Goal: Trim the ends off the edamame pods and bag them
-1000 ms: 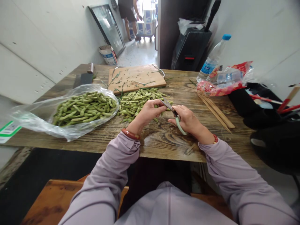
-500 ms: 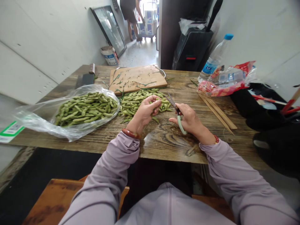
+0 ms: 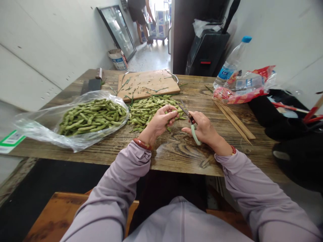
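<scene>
My left hand point(image 3: 163, 121) is closed on a green edamame pod point(image 3: 179, 110), whose end sticks out past the fingertips toward the blades. Green-handled scissors point(image 3: 194, 132) are in my right hand point(image 3: 202, 127), with the dark blades pointing up and left, close to that pod. Whether the blades touch it, I cannot tell. Beneath and behind my left hand spreads a loose pile of edamame pods point(image 3: 141, 112) on the wooden table point(image 3: 176, 151). Many more pods point(image 3: 93, 117) lie in an open clear plastic bag point(image 3: 50, 126) to the left.
A cutting board point(image 3: 148, 84) with green scraps lies behind the pile. Chopsticks point(image 3: 233, 119), a red plastic wrapper point(image 3: 239, 95) and a water bottle point(image 3: 229, 64) are at the right. Farther off, a person point(image 3: 138, 16) bends beside a cart of boxes point(image 3: 161, 25).
My left hand has moved right, bringing the pod's end up to the scissor blades. My right hand with the scissors has stayed nearly in place.
</scene>
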Demonstrator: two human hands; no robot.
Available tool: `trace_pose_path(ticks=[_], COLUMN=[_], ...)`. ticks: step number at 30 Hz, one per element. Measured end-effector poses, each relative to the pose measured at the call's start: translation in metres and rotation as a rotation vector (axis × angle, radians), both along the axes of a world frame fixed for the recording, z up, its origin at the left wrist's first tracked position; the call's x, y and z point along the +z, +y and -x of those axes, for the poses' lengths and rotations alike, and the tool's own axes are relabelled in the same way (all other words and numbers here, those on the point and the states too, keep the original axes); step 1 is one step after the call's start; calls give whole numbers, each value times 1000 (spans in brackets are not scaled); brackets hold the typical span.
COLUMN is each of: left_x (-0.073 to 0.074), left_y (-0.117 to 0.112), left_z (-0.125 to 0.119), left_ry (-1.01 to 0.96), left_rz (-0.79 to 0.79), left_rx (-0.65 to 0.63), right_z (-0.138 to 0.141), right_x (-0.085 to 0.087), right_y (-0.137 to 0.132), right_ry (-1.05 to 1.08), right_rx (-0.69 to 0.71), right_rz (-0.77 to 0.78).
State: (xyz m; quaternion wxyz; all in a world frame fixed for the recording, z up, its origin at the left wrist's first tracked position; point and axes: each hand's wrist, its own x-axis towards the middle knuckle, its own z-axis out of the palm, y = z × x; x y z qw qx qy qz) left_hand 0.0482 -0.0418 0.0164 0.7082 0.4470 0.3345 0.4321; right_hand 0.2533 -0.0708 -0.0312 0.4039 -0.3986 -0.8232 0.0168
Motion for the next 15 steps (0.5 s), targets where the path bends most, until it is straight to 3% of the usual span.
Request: trace_pose_path(ticks=[6, 15], left_x=[-4, 3], left_y=[-2, -2], left_z=[-3, 0], left_ry=[25, 0], left_rz=[11, 16], left_rx=[-16, 32], right_z=[0, 0], right_x=[2, 1], right_y=[-1, -3], right_ry=[2, -5], right_rx=[-30, -6], right_rz=[56, 75])
